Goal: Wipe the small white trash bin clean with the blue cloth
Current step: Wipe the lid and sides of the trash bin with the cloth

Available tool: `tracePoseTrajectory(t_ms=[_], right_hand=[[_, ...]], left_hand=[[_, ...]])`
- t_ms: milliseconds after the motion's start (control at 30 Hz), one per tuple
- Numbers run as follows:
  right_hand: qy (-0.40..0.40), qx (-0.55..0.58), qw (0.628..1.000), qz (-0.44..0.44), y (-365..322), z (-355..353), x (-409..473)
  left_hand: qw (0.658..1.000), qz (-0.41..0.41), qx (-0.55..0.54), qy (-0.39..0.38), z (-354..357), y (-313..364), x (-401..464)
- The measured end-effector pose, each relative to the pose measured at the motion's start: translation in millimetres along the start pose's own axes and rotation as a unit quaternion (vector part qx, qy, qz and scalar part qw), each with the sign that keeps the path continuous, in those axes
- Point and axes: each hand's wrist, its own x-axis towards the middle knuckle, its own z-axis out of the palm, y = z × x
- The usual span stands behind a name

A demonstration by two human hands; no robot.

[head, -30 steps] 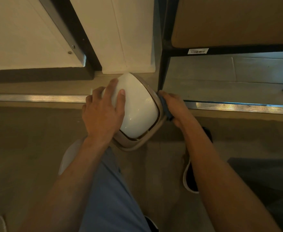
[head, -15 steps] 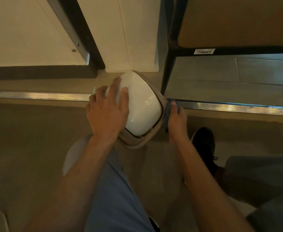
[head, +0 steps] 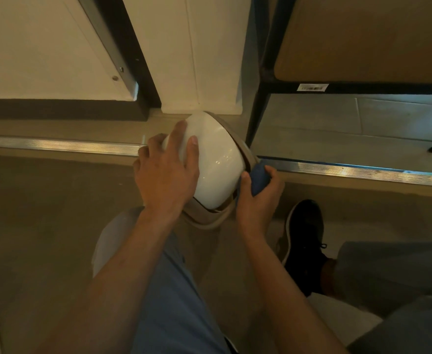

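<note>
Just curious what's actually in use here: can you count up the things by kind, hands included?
Hands: 2, the left hand resting on the bin, the right hand holding the cloth
Trash bins: 1, the small white trash bin
Cloths: 1, the blue cloth
Shoes: 1, a black shoe
Total: 5

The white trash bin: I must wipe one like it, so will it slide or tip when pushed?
The white trash bin looks glossy, so probably slippery. It seems light: the left hand alone steadies it while the right hand presses the blue cloth against its rim. Unbraced, it would likely tip.
</note>
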Motion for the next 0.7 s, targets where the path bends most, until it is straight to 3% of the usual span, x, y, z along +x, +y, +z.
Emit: tracePoseTrajectory(t_ms=[133,367,500,600,700], right_hand=[[-0.018,-0.051,0.998,-0.020,-7.7,-3.7,12.1],[-0.094,-0.019,0.995,0.019,1.5,-23.7,-20.4],[-0.045,-0.093,0.989,-0.103,5.6,-36.4,-36.1],[-0.075,-0.158,0.958,-0.226,8.6,-35.2,-39.2],[-0.112,-0.165,0.945,-0.260,5.2,-31.0,-36.9]], left_hand=[[1.000,-0.002,-0.006,0.001,0.8,0.6,-0.3],[1.000,0.000,0.003,0.002,1.3,-0.8,0.6],[1.000,-0.002,-0.013,-0.007,0.2,-1.2,0.8],[1.000,-0.002,-0.010,-0.004,0.7,-0.8,0.4],[1.000,0.004,-0.008,-0.002,0.7,-1.0,-0.1]])
